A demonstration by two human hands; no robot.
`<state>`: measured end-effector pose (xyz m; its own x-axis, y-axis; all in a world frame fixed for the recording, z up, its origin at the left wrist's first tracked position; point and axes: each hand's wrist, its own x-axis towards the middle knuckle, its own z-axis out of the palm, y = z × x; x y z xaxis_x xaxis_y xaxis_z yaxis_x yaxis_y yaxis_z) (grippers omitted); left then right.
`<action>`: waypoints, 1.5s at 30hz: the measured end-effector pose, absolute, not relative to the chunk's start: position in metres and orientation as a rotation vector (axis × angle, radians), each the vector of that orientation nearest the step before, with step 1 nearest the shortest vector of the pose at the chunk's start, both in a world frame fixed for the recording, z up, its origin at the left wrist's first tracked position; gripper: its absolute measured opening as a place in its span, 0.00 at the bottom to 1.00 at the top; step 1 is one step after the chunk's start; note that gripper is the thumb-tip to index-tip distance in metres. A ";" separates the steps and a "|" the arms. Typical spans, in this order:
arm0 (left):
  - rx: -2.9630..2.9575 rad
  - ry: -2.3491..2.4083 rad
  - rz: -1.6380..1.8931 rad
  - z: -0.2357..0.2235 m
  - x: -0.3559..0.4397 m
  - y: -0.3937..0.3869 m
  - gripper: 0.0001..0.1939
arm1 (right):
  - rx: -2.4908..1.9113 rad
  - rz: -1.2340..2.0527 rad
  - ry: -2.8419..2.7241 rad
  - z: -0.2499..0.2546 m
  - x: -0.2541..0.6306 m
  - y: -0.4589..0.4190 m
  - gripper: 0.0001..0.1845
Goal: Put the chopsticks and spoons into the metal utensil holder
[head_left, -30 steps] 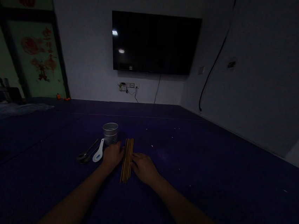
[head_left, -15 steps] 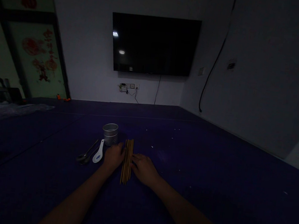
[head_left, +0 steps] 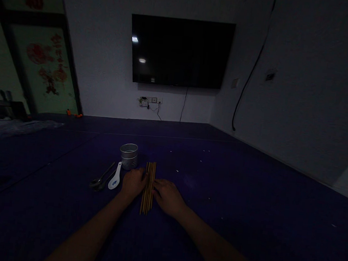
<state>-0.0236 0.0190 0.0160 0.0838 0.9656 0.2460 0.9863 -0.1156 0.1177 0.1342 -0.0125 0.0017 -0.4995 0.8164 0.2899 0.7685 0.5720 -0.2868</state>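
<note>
Several wooden chopsticks (head_left: pixel 147 193) lie side by side in a flat row on the dark blue surface, pointing away from me. My left hand (head_left: pixel 134 182) is closed against their left edge, its fingertips largely hidden. From the right, my right hand (head_left: pixel 167 195) pinches at the row's edge, with thumb and fingers touching the outer chopstick. Just beyond my left hand stands a metal cup (head_left: pixel 129 155), upright. A white ceramic spoon (head_left: pixel 115 178) with a blue mark rests left of that hand. Metal spoons (head_left: pixel 98 184) lie farther left, partly lost in the dimness.
Small white scraps (head_left: pixel 177 171) are scattered over the blue surface (head_left: pixel 248 187) to the right. Crumpled clear plastic (head_left: pixel 23 126) lies at the far left. A black television (head_left: pixel 181 52) hangs on the far wall, above sockets and cables. The room is dim.
Hardly anything differs. Both hands stay at the sides of the chopsticks, and the view has shifted very slightly.
</note>
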 end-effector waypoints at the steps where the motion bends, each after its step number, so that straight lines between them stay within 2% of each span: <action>1: -2.263 -2.035 -0.398 0.016 -0.024 0.019 0.17 | -1.278 0.168 -2.418 0.002 0.134 -0.012 0.15; 12: -2.260 -2.027 -0.363 0.019 -0.024 0.019 0.17 | -1.269 0.187 -2.439 0.003 0.135 -0.013 0.15; 20: -1.884 -2.021 -0.494 0.027 -0.039 0.021 0.15 | -1.280 0.195 -2.456 0.004 0.135 -0.013 0.15; 27: -1.642 -2.161 -0.449 0.026 -0.065 0.025 0.15 | -1.291 0.200 -2.439 0.003 0.134 -0.013 0.16; 45: -1.672 -2.283 -0.404 0.019 -0.077 0.033 0.14 | -1.292 0.207 -2.438 0.005 0.134 -0.014 0.15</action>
